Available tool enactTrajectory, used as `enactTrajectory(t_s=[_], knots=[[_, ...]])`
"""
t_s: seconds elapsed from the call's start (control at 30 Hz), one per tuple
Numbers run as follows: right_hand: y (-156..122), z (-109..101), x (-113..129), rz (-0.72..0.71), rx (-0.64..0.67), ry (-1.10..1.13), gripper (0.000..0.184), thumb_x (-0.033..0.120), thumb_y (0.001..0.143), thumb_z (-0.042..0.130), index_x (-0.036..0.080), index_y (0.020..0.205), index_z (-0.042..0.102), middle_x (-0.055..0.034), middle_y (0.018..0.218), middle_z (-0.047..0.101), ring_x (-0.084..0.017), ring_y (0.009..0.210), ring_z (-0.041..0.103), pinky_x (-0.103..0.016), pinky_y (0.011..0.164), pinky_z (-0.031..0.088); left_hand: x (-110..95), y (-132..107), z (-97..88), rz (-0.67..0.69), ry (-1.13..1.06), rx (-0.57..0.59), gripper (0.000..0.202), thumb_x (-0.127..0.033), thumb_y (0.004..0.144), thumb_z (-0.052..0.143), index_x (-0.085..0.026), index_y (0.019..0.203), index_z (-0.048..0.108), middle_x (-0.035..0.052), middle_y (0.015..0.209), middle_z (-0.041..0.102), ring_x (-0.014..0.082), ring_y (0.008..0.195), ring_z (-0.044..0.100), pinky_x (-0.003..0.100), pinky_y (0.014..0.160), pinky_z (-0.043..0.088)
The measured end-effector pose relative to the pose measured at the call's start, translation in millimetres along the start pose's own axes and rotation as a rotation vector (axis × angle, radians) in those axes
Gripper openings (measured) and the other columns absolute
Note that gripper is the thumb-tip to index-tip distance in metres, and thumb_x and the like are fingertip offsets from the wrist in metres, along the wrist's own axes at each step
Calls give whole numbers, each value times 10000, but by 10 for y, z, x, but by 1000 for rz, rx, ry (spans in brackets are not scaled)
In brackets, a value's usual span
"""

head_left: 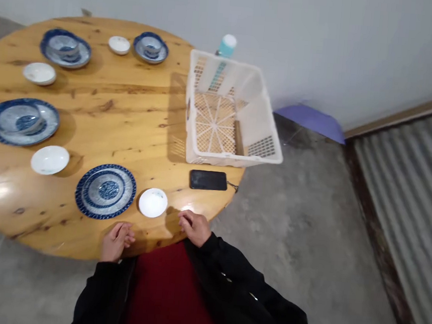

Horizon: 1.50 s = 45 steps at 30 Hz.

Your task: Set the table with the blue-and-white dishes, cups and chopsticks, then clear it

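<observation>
My left hand (116, 241) rests on the near edge of the round wooden table (130, 104), fingers loosely curled, holding nothing. My right hand (194, 227) lies on the table edge too, fingers bent down onto the wood, empty. Between and just beyond them sits a small white dish (152, 202). Left of that dish is a blue patterned plate (105, 191). A black phone (208, 180) lies beyond my right hand.
A white plastic basket (226, 113) overhangs the table's right edge, a teal bottle (226, 46) behind it. Further left are blue plates holding bowls (23, 121) (65, 48) (151, 47) and small white dishes (50, 159) (39, 73) (119, 44). Concrete floor lies to the right.
</observation>
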State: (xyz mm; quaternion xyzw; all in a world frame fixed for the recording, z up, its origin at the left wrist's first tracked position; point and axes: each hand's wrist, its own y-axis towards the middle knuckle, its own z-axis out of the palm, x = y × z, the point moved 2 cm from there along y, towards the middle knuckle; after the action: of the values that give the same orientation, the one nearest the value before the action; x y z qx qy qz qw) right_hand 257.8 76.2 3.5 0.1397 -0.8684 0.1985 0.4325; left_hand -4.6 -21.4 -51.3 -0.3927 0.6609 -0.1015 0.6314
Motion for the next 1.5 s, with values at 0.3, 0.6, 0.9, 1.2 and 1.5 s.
enactTrajectory(t_s=[0.3,0.6,0.9,1.2,1.5], knots=[[-183,91,2,-7,-58,-71,199,312,944,462,235,961,645,-10,736,709,-165,624,679,-252,637,507,-49,-7,-20,72,39,78,596,-745,628,656,-180,816,662,44,679,687,187,566,660,267,499,503],[-718,607,-254,115,-53,144,483,637,958,383,224,971,633,-47,697,693,-201,515,654,-317,527,523,92,-228,-211,117,26,110,396,-610,729,593,-216,689,589,17,626,635,154,478,570,251,459,409],[-469,458,187,-78,29,32,327,479,951,422,233,926,637,-30,680,708,-197,544,680,-304,561,530,285,-583,-578,163,-2,-98,401,-601,747,583,-202,742,632,16,640,653,162,538,599,250,502,447],[-794,208,-76,-62,14,112,261,410,941,449,221,954,630,-23,728,721,-178,552,692,-292,582,536,473,-1080,-269,109,68,-191,486,-649,735,601,-174,816,666,47,688,693,160,567,633,261,546,496],[-907,410,-247,-160,162,129,224,351,943,445,229,945,633,-17,719,715,-165,565,677,-270,574,516,771,-1615,4,101,134,-212,403,-576,797,560,-191,859,662,39,710,699,178,621,658,290,638,516]])
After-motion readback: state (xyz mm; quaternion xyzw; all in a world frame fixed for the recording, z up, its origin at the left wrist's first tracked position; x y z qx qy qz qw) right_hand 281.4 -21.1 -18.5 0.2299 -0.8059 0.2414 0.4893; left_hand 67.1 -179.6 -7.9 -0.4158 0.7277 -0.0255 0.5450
